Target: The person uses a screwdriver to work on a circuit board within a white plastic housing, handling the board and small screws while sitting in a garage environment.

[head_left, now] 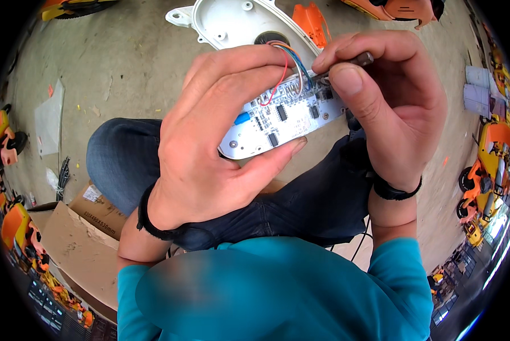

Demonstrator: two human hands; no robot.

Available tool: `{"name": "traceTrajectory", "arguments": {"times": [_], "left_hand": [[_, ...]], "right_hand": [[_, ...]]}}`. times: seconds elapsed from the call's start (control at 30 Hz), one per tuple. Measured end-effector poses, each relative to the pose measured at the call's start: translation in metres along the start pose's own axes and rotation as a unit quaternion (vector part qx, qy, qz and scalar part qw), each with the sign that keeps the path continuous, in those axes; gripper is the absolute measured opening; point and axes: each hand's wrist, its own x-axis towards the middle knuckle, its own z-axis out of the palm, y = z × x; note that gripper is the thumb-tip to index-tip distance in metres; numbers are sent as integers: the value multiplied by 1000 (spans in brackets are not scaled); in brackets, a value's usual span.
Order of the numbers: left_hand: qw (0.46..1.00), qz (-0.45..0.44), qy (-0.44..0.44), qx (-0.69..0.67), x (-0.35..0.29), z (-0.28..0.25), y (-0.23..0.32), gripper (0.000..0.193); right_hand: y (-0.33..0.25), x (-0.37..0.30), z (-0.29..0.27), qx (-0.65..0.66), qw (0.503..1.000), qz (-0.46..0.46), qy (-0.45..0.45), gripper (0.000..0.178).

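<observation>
Board: white circuit board point(295, 128) with black chips, held tilted above the lap, just off centre toward 1 o'clock.
Left hand point(204, 136): grip pinching the board, fingers at its 11 o'clock edge, thumb at its 5 o'clock edge.
Right hand point(394, 102): grip pinching a slim dark tool point(362, 58) between thumb and forefinger, at the board's 1 o'clock edge; whether the tip touches cannot be told.
Wires point(296, 59): coloured bundle beside the tool, rising from the board toward 12 o'clock; one red wire loops over the board's face.
Shell point(232, 20): white, hollow, on the floor point(135, 74) at 12 o'clock, with a dark round part point(272, 38) inside.
Orange piece point(310, 24): just beside the shell, toward 1 o'clock.
Clothing: teal shirt point(323, 284) at 6 o'clock; blue jeans point(121, 159).
Carton point(81, 244): brown, open, at 8 o'clock.
Black cable point(64, 179): bundled, at 9 o'clock.
</observation>
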Motion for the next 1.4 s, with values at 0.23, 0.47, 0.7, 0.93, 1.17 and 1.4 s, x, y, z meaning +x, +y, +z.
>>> {"name": "traceTrajectory", "arguments": {"times": [0.23,0.47,0.7,0.93,1.17,1.4], "left_hand": [[1000,6,-2,10,-1,0,1,53],[1000,14,-5,17,0,-1,0,53],[1000,4,-1,10,1,0,1,52],[1000,1,1,20,2,-2,3,51],[1000,10,8,23,3,-3,4,52],[999,18,17,21,3,-2,3,52]], "right_hand": [[-7,0,2,44,999,10,-2,18],[-5,1,3,46,999,1,-2,18],[-11,3,0,39,999,2,-23,16],[-8,0,6,50,998,28,13,15],[-7,0,0,7,999,36,-9,16],[-6,0,1,6,999,33,-11,16]]}}
